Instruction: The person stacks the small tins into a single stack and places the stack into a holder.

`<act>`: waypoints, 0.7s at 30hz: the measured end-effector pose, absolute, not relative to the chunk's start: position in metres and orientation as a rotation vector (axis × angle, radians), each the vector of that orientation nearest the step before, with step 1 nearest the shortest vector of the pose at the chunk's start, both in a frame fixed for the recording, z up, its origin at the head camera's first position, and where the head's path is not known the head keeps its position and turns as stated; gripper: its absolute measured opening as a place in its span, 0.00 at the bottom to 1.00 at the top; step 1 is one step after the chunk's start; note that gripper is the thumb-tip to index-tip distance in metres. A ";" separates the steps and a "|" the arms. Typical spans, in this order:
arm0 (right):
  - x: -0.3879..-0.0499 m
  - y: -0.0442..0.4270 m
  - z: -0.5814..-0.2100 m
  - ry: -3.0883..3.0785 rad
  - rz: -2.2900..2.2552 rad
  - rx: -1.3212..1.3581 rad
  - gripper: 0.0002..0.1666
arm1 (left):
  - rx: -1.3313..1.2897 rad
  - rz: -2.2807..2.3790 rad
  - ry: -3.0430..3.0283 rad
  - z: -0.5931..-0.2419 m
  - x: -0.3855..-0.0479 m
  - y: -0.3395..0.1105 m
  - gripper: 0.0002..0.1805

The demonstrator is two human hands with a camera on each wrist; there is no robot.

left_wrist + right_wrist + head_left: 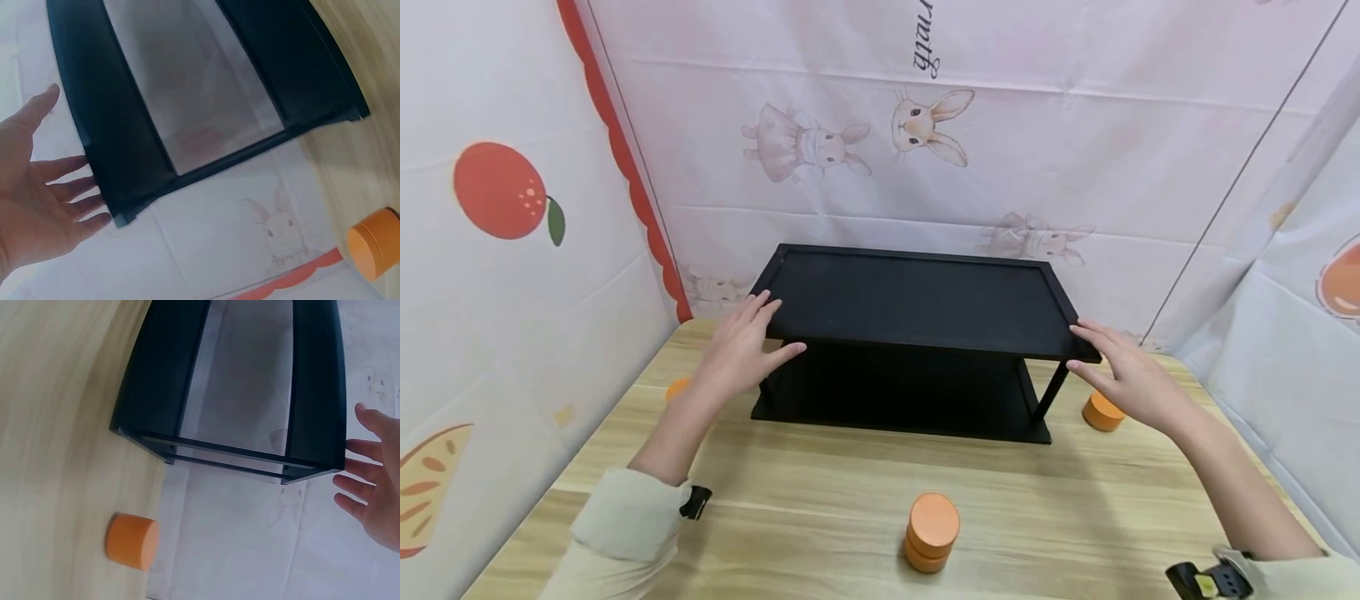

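Note:
A black two-tier shelf point(917, 300) stands on the wooden table, its upper board on thin posts over a lower board point(895, 392). My left hand point(739, 348) is at the upper board's left end, fingers extended and thumb spread apart. In the left wrist view, the fingertips of that hand point(50, 194) meet the edge of the board. At the opposite end is my right hand point(1131, 379), its fingers also extended. The right wrist view shows this hand point(381, 487) with fingertips at the board's edge; whether they all touch is unclear.
A short orange cylinder point(932, 529) with a groove around it stands in front of the shelf. Another orange cylinder point(1102, 411) is right of the shelf, below my right hand. A third orange piece point(677, 388) is partly hidden by my left forearm. Printed cloth walls point(865, 183) enclose the table.

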State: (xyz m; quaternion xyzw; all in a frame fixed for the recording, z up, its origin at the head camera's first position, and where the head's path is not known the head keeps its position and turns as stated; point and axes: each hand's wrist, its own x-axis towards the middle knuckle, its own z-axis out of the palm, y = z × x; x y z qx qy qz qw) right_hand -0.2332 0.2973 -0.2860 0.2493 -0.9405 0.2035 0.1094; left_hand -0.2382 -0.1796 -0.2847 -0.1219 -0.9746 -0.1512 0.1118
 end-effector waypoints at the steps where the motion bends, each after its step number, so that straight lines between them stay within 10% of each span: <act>1: -0.232 0.298 -0.285 -2.761 0.603 0.731 0.34 | -0.376 -0.448 -2.836 -0.284 -0.235 -0.177 0.43; 21: -0.214 0.314 -0.284 -2.693 0.570 0.691 0.31 | -1.047 -1.062 -2.473 -0.303 -0.175 -0.115 0.28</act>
